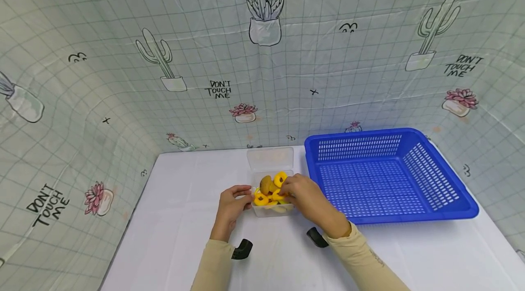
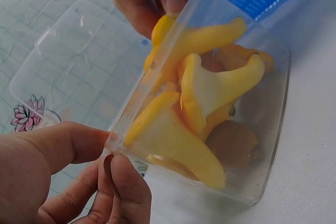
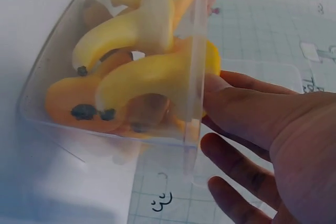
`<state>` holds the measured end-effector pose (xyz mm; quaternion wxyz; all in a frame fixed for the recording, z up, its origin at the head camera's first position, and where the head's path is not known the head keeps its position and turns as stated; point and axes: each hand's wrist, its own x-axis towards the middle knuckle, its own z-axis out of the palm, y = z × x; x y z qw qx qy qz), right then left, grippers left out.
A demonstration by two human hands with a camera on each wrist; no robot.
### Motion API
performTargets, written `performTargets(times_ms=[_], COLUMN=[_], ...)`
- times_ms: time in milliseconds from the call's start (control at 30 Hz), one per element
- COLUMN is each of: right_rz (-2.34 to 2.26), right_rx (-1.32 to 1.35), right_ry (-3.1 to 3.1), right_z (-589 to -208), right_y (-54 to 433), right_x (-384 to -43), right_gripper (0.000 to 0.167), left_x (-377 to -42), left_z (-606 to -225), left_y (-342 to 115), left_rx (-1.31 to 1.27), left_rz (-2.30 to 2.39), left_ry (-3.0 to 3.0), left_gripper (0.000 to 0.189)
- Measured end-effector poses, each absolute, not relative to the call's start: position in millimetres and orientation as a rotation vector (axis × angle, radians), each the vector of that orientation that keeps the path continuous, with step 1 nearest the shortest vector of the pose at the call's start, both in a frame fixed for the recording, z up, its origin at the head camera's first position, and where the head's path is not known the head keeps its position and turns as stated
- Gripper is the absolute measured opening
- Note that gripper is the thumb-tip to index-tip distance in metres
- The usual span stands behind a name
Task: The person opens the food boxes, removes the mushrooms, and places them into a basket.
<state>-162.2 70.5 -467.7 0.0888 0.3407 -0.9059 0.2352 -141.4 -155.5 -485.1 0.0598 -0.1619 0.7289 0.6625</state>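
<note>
A clear plastic box (image 1: 272, 210) stands on the table, its hinged lid (image 1: 270, 158) flipped back. Yellow trumpet-shaped mushrooms (image 2: 176, 145), likely toys, fill it together with brown rounded pieces (image 1: 266, 185). At the box's left side my left hand (image 1: 233, 206) pinches the rim between thumb and fingers, as the left wrist view shows. My right hand (image 1: 305, 197) reaches over the right rim and pinches a yellow mushroom (image 3: 152, 77) by its cap, the stem pointing down inside the box. Its other fingers are spread apart in the right wrist view.
A large blue plastic basket (image 1: 391, 220) stands to the right of the box, close behind my right hand. White cloth covers the table (image 1: 184, 200). A grid-patterned curtain (image 1: 197, 54) rises behind and at the sides. Black curved pieces (image 1: 243, 249) sit by both wrists.
</note>
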Motion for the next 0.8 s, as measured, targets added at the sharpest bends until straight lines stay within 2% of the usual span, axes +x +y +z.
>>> performTargets(times_ms=[367,800], right_rz=[0.692,0.860], right_rx=[0.917,0.778], right_ry=[-2.514,-2.378], right_z=[-474.6,-464.2], right_y=[64.4,68.9], right_x=[-160.3,-153.1], right_gripper=[0.015,0.016], left_x=[-141.9,-140.1], left_z=[-484.8,-482.8], left_y=[-154.4,-153.9], left_rx=[-0.499,-0.491], left_rz=[1.991,1.997], left_ry=[2.214,2.223], left_gripper=[0.032,0.034])
